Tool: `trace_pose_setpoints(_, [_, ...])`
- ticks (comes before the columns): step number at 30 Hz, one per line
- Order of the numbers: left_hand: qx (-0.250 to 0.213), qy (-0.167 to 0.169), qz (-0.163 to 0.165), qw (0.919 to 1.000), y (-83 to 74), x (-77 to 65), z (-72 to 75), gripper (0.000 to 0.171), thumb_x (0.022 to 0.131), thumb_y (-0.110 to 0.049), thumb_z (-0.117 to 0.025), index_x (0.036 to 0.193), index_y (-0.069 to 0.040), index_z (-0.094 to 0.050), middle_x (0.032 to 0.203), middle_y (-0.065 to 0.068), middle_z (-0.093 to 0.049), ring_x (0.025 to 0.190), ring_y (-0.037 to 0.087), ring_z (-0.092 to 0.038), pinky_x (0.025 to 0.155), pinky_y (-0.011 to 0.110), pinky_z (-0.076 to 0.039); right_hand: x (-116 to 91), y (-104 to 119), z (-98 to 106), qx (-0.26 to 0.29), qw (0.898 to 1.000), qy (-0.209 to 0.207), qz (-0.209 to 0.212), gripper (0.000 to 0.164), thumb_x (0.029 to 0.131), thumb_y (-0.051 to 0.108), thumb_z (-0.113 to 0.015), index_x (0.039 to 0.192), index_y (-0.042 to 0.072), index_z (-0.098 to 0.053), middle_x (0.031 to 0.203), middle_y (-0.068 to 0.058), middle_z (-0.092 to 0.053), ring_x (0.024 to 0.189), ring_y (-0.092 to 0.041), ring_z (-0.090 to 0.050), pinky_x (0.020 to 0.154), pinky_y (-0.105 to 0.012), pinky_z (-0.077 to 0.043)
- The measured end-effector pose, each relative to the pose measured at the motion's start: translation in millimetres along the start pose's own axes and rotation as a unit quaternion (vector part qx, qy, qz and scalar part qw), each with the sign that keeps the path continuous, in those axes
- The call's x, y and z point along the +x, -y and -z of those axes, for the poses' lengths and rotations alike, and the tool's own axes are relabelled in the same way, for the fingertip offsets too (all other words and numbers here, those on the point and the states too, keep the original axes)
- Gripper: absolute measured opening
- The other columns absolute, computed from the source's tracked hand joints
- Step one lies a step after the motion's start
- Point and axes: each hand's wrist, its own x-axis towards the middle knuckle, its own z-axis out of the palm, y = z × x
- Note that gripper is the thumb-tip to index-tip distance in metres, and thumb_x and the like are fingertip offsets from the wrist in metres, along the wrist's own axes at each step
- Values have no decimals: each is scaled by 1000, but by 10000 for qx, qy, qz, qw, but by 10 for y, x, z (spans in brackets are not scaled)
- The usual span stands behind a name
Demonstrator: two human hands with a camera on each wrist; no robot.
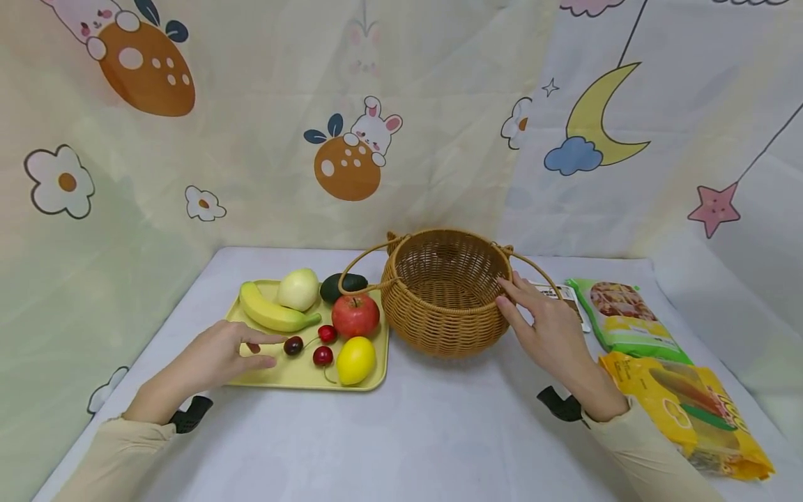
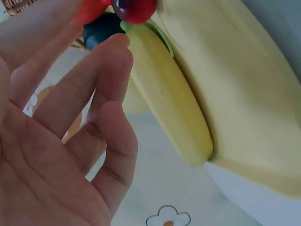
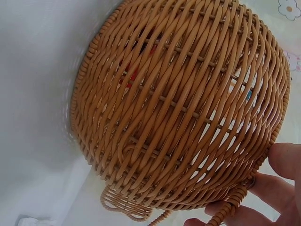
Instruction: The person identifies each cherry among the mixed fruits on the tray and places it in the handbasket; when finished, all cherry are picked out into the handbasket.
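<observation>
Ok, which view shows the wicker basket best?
The head view: it shows the wicker basket's open top, inside and front wall together. The right wrist view shows mostly its woven outside, close up and cropped; the left wrist view catches just a sliver, top left.

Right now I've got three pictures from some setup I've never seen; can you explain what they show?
There's no robot: a person is working bare-handed. The wide picture comes from a camera on the head; the close ones come from cameras on the left and right wrists. On the white table are a yellow tray of fruit, a wicker basket and, to the right, packets. The left hand is over the tray beside the cherries, seemingly holding nothing. The right hand touches the basket's rim; whether it grips is hard to tell.
</observation>
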Motion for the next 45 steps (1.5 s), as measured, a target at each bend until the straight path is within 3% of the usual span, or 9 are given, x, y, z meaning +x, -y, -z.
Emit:
trace_pose_setpoints(6, [111, -76, -52, 9999, -2, 151, -111, 37, 82, -29, -86, 118, -24, -80, 96, -7, -79, 74, 5, -56, 60, 23, -42, -2, -7, -8, -24, 10000, -30, 52, 42, 104, 30, -61, 142, 12, -62, 144, -21, -58, 125, -44, -62, 71, -54, -58])
trace_pose_setpoints(15, [203, -72, 126, 9997, -29, 288, -217, 29, 84, -28, -84, 113, -22, -82, 107, -2, -81, 83, 10, -66, 72, 33, -48, -4, -12, -4, 5, 10000, -73, 53, 42, 103, 29, -62, 141, 11, -63, 143, -21, -59, 124, -44, -63, 77, -57, -58])
trace_pose_setpoints(21, [42, 67, 237, 9997, -57, 318, -242, 30, 86, -27, -83, 115, -20, -81, 109, 1, -80, 77, 9, -60, 68, 30, -44, -9, -16, 0, 10, 10000, -94, 30, 42, 104, 30, -61, 142, 13, -63, 145, -20, -59, 112, -49, -67, 56, -43, -52])
trace_pose_setpoints(25, [-39, 127, 322, 9994, -59, 322, -257, 30, 86, -27, -83, 115, -19, -81, 108, 1, -80, 73, 10, -55, 66, 28, -41, -8, -16, -2, 26, 9999, -86, 45, 42, 104, 30, -61, 142, 13, -63, 145, -20, -58, 110, -49, -67, 57, -44, -52])
trace_pose_setpoints(28, [-49, 135, 366, 9992, -54, 318, -258, 30, 86, -27, -83, 116, -20, -80, 108, 0, -80, 73, 10, -54, 66, 28, -40, -5, -15, -6, 12, 9999, -102, 73, 42, 104, 30, -61, 141, 12, -63, 144, -20, -59, 117, -47, -65, 65, -50, -56])
trace_pose_setpoints(34, [-61, 167, 356, 9992, -65, 318, -236, 30, 87, -27, -82, 117, -20, -80, 109, 0, -80, 72, 10, -53, 66, 28, -39, -4, -18, -6, 26, 10000, -82, 45, 42, 104, 31, -60, 142, 13, -63, 145, -20, -59, 105, -49, -69, 51, -36, -47])
trace_pose_setpoints(38, [-68, 233, 278, 9993, -73, 323, -219, 31, 87, -26, -82, 118, -19, -80, 111, 1, -80, 72, 10, -52, 65, 27, -39, -1, -17, -2, 9, 9999, -92, 59, 42, 104, 30, -61, 141, 12, -63, 144, -21, -59, 105, -49, -68, 50, -34, -45])
trace_pose_setpoints(42, [-25, 241, 240, 9994, -61, 321, -214, 31, 87, -25, -82, 117, -19, -80, 110, 0, -80, 71, 8, -53, 65, 26, -38, -1, -16, -3, 5, 10000, -77, 55, 41, 104, 30, -61, 142, 13, -63, 145, -20, -59, 73, -39, -69, 47, -30, -40])
trace_pose_setpoints(45, [2, 226, 200, 9995, -35, 308, -218, 31, 87, -25, -82, 117, -18, -80, 107, -2, -80, 70, 8, -52, 63, 25, -38, 0, -17, -3, -5, 10000, -67, 44, 41, 104, 30, -61, 141, 14, -63, 145, -19, -59, 50, -23, -53, 45, -26, -35])
